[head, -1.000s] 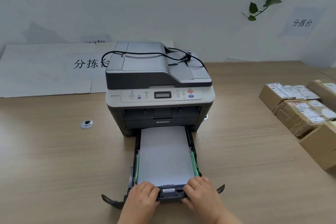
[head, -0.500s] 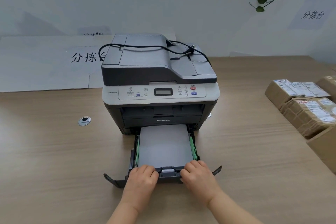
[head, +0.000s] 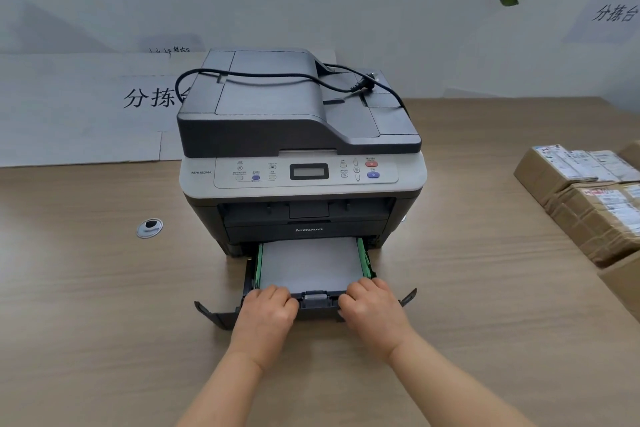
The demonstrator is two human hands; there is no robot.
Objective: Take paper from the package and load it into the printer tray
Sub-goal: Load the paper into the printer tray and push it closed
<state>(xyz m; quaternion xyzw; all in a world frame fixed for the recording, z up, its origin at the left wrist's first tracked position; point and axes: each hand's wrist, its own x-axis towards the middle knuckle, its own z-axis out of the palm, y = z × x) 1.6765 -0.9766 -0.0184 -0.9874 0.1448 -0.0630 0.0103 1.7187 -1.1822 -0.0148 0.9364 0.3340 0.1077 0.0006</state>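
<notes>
A grey and black printer [head: 301, 135] stands in the middle of the wooden table. Its black paper tray [head: 313, 300] sticks partly out of the front, and a stack of white paper [head: 310, 263] lies in it between green guides. My left hand [head: 266, 314] grips the tray's front edge on the left. On the right side of that edge sits my right hand [head: 372, 308], also curled over it. No paper package is in view.
A black power cord [head: 277, 78] lies coiled on the printer's lid. Taped cardboard parcels [head: 588, 198] are stacked at the table's right edge. A round cable grommet [head: 149, 227] sits left of the printer. White sheets with printed characters [head: 83, 107] lean behind it.
The tray has slid further into the printer with both hands on its front edge, so less paper shows. My arms have stretched forward.
</notes>
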